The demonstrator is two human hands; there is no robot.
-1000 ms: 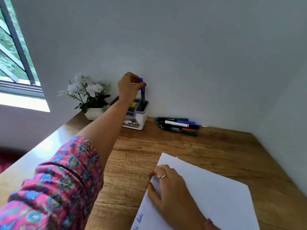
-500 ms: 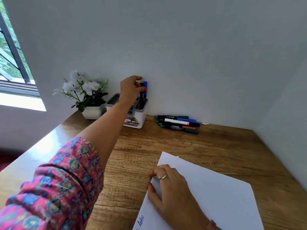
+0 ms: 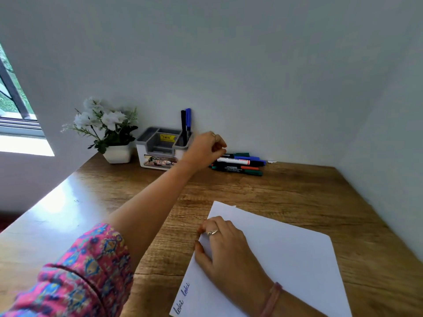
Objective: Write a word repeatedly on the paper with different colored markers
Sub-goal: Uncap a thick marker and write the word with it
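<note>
A white sheet of paper (image 3: 286, 259) lies on the wooden desk (image 3: 297, 191), with "loki loki" (image 3: 183, 298) written in blue at its lower left corner. My right hand (image 3: 224, 250) rests flat on the sheet's left edge. A blue marker (image 3: 188, 120) and a black marker (image 3: 183, 124) stand upright in the right slot of a white and grey holder (image 3: 158, 154). My left hand (image 3: 206, 149) hovers just right of the holder, over the left end of a pile of markers (image 3: 242, 163). Its fingers are loosely curled and hold nothing.
A white pot of white flowers (image 3: 117, 153) stands left of the holder by the wall. A window (image 3: 13, 106) is at the far left. Walls close the desk at the back and on the right.
My left hand set the blue marker down into the holder, let go of it, and moved right and down toward the marker pile. My right hand stayed on the paper.
</note>
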